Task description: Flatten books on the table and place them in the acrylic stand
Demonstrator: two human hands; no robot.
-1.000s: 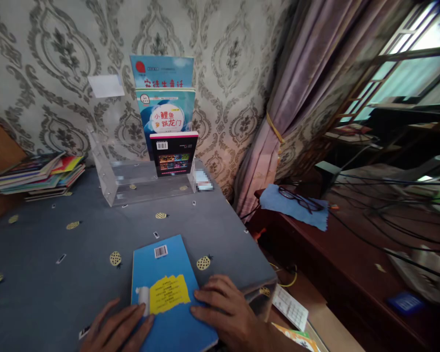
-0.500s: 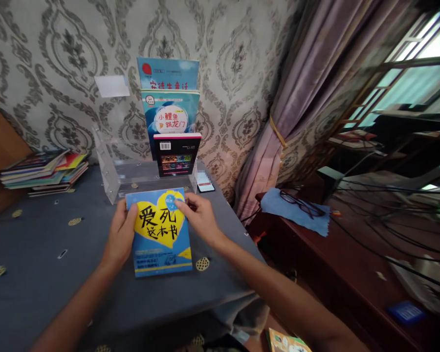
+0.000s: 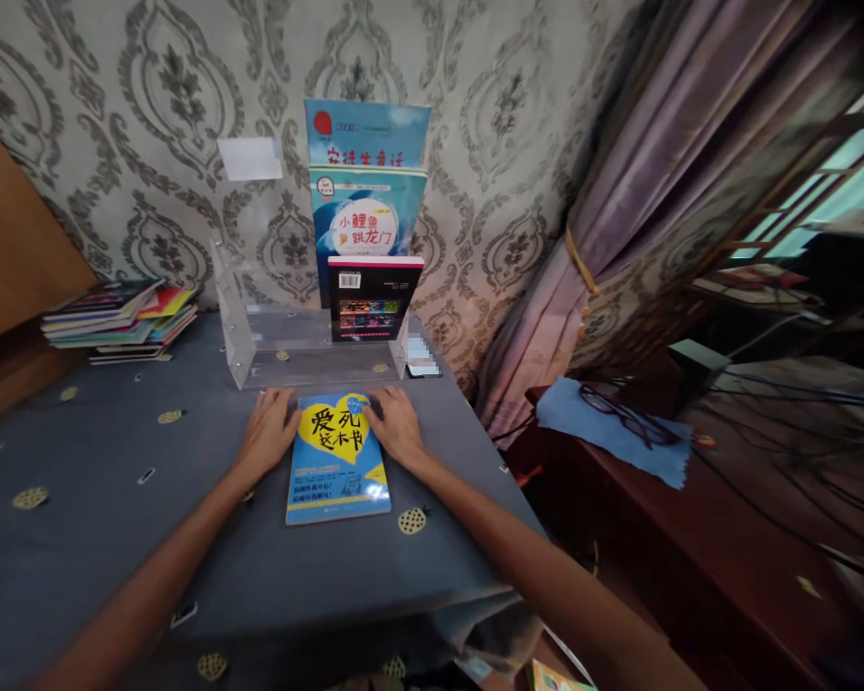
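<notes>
A blue paperback book (image 3: 338,489) with a yellow heart and black Chinese lettering lies on the dark cloth. Its front cover faces up. At its upper left corner rests my left hand (image 3: 270,427), fingers stretched forward on the cloth and thumb against the book's edge. On the other side, my right hand (image 3: 397,422) lies likewise, its thumb touching the upper right edge. Just beyond the hands stands a clear acrylic book rack (image 3: 295,365). Its right side holds a black book (image 3: 371,288), a teal book (image 3: 367,211) and a light blue book (image 3: 367,120), stepped upward toward the back.
Several books are stacked in a pile (image 3: 119,321) at the back left. A phone (image 3: 423,357) lies behind the rack's right end. To the right, glasses (image 3: 630,415) rest on a blue cloth (image 3: 572,422) on a dark red desk (image 3: 698,557) with loose cables. A curtain (image 3: 540,336) hangs beside the wall.
The book, tilted up between both hands before, now lies flat on the cloth. Both hands have lowered and their grip has loosened. The whole view has shifted slightly left.
</notes>
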